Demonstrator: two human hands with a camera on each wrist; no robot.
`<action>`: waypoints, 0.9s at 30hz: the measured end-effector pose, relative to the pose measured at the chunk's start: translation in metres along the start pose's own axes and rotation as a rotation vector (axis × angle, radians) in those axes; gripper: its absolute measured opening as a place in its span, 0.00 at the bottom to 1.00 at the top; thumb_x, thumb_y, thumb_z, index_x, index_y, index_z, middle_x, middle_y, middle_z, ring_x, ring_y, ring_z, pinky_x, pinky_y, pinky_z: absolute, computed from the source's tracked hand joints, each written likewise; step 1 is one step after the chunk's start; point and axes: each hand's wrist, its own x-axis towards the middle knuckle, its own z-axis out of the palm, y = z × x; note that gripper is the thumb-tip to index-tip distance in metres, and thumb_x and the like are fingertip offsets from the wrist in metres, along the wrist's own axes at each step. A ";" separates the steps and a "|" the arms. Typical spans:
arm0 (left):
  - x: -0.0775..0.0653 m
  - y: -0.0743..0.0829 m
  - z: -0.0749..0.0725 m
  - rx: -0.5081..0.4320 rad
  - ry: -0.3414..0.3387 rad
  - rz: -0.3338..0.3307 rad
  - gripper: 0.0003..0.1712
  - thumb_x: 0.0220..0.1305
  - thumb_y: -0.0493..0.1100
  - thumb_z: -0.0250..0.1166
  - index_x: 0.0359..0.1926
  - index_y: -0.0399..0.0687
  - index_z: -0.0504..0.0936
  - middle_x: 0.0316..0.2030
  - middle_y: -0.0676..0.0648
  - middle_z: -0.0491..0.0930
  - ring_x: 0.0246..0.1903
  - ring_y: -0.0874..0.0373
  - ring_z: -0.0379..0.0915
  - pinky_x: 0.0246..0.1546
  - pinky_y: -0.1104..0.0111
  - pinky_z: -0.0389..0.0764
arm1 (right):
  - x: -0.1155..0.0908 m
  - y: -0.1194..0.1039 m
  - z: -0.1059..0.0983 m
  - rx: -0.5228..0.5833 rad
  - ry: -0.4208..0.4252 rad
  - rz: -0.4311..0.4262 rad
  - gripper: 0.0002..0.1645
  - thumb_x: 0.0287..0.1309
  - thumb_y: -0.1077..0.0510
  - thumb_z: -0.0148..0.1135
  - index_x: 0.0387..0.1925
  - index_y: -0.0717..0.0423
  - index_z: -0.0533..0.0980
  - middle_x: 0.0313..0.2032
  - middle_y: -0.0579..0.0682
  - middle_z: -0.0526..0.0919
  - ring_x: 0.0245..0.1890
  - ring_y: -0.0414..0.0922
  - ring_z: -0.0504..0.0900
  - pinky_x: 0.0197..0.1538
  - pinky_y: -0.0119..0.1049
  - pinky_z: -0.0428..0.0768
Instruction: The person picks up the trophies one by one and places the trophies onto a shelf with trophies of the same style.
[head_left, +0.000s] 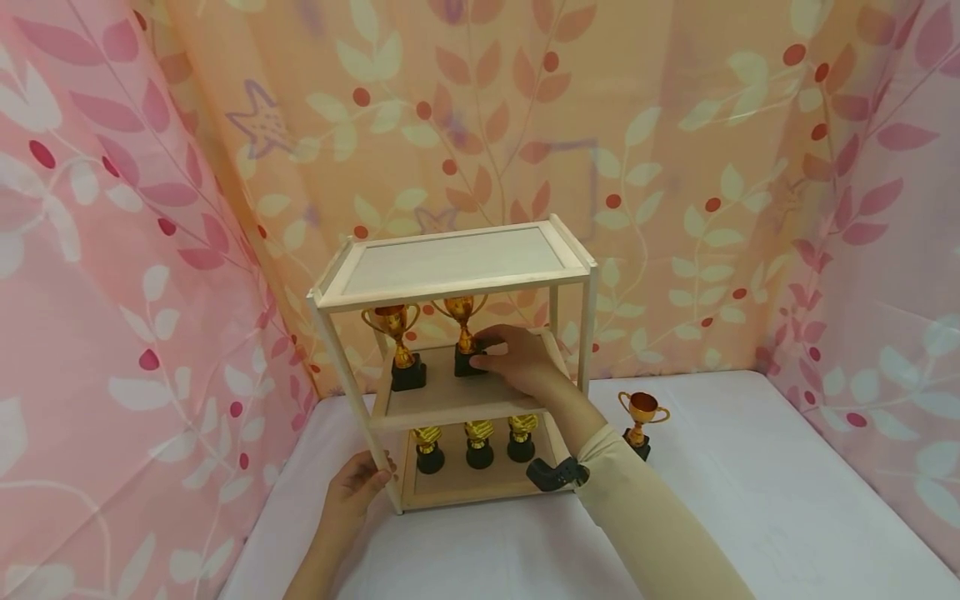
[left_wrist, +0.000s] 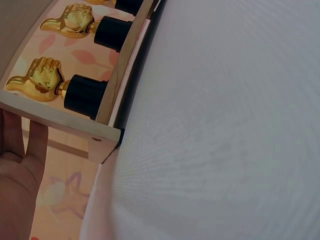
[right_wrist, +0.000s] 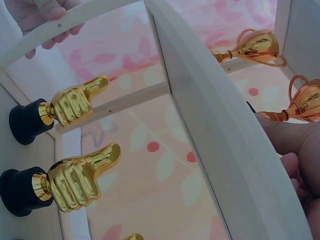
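A pale wooden three-tier shelf (head_left: pixel 457 260) stands on the white-covered table. My left hand (head_left: pixel 351 490) grips its front left post low down; in the left wrist view the fingers (left_wrist: pixel 36 142) pass behind the wood. My right hand (head_left: pixel 517 360) reaches onto the middle tier and pinches the black base of a gold trophy cup (head_left: pixel 462 310). Left of it, a second gold trophy cup (head_left: pixel 408 373) stands upright on that tier. On the bottom tier, three gold thumbs-up trophies (head_left: pixel 480 446) on round black bases stand in a row. The middle board partly hides the held cup in the right wrist view.
Another gold trophy cup (head_left: pixel 642 408) stands on the white tablecloth (head_left: pixel 750 467) right of the shelf, its base partly behind my right sleeve (head_left: pixel 645 508). Patterned curtains (head_left: pixel 675 208) enclose the back and both sides. The shelf's top panel (head_left: pixel 457 257) overhangs my right hand.
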 end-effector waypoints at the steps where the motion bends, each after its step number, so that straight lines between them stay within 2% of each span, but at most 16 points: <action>1: 0.000 0.000 0.000 0.003 -0.002 -0.003 0.19 0.67 0.33 0.58 0.55 0.27 0.68 0.44 0.46 0.79 0.44 0.57 0.79 0.47 0.69 0.82 | 0.000 0.000 0.001 -0.005 -0.002 -0.004 0.26 0.48 0.32 0.67 0.50 0.27 0.75 0.55 0.33 0.76 0.54 0.42 0.77 0.52 0.42 0.79; 8: -0.001 0.003 0.001 0.005 0.007 -0.020 0.18 0.67 0.34 0.59 0.55 0.32 0.71 0.44 0.46 0.79 0.45 0.51 0.78 0.48 0.68 0.82 | 0.002 -0.002 0.004 -0.001 -0.023 -0.013 0.25 0.52 0.36 0.67 0.51 0.31 0.76 0.54 0.34 0.77 0.58 0.44 0.76 0.55 0.41 0.78; 12: -0.001 0.002 0.001 0.009 0.005 -0.014 0.17 0.67 0.34 0.59 0.55 0.35 0.72 0.44 0.45 0.79 0.45 0.46 0.77 0.48 0.67 0.82 | 0.003 -0.001 0.005 -0.012 -0.028 -0.008 0.25 0.51 0.35 0.67 0.51 0.31 0.75 0.54 0.34 0.77 0.56 0.43 0.77 0.53 0.41 0.79; 18: -0.001 0.001 0.000 0.021 -0.009 0.009 0.16 0.67 0.31 0.58 0.55 0.33 0.72 0.44 0.42 0.79 0.45 0.49 0.78 0.48 0.68 0.82 | 0.002 -0.001 0.006 -0.019 -0.033 -0.014 0.26 0.51 0.36 0.68 0.52 0.32 0.76 0.53 0.35 0.78 0.55 0.43 0.78 0.53 0.41 0.79; 27: -0.001 0.002 0.001 0.025 0.007 -0.014 0.17 0.67 0.34 0.59 0.55 0.36 0.72 0.45 0.43 0.79 0.44 0.59 0.78 0.48 0.68 0.82 | 0.000 -0.003 0.004 -0.033 -0.050 -0.007 0.27 0.51 0.36 0.68 0.53 0.32 0.75 0.54 0.35 0.77 0.52 0.39 0.77 0.53 0.41 0.79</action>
